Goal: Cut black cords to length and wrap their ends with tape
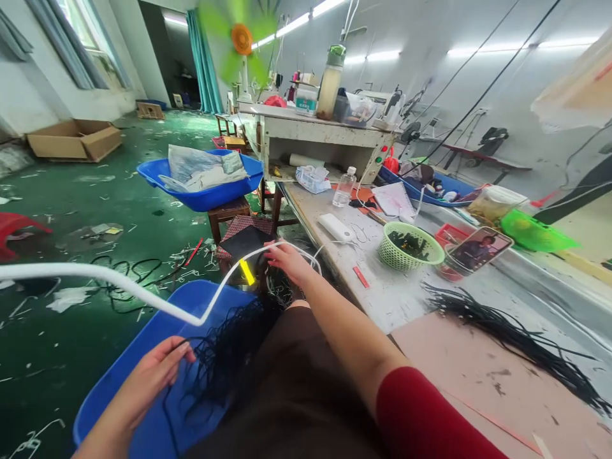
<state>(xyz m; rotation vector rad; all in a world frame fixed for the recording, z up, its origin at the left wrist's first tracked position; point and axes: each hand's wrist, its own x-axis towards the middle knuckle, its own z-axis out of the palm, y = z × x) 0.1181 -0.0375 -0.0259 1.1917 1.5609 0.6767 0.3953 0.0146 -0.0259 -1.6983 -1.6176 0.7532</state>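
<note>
My left hand (157, 376) is over the blue basin (115, 370), thumb and fingers pinched on a thin black cord (167, 414). Part of the cord hangs below the hand. A tangled heap of black cords (229, 338) lies in the basin and against my dark-clothed lap. Farther forward, my right hand (289, 262) reaches out beside the table edge, its fingers stretched out and partly spread. Nothing shows clearly in it. Close by it curves a white flexible tube (217, 296) with a yellow tag (247, 272).
On the table are a green basket (411, 245) of small black pieces, a propped phone (480, 250), a plastic bottle (344, 187) and a white device (336, 226). A bundle of black cords (516, 338) lies at right. Another blue basin (201, 191) rests on a stool. Scraps litter the floor.
</note>
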